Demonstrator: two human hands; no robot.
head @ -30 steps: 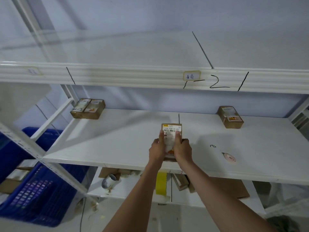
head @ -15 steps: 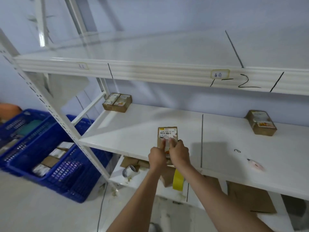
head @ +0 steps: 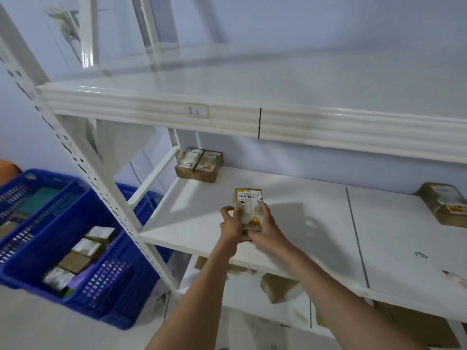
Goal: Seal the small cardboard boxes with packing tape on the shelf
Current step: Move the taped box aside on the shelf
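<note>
A small cardboard box (head: 249, 202) with a white barcode label is held above the white middle shelf (head: 316, 223), near its front edge. My left hand (head: 231, 224) grips its left side and my right hand (head: 266, 227) grips its right side, with fingers curled over the top face. A pair of similar boxes (head: 199, 164) sits side by side at the shelf's back left corner. Another box (head: 444, 203) lies at the back right. No roll of packing tape shows on this shelf.
Blue plastic crates (head: 73, 251) holding several small boxes stand on the floor to the left. A white perforated upright (head: 83, 162) slants between them and the shelf. The upper shelf edge (head: 252, 122) overhangs. Cardboard pieces (head: 278, 286) lie on the lower shelf. A small pinkish item (head: 457, 277) sits at the right.
The view has swung left, bringing the blue crates into sight. Both hands keep hold of the box, which now sits left of the shelf's dark seam line.
</note>
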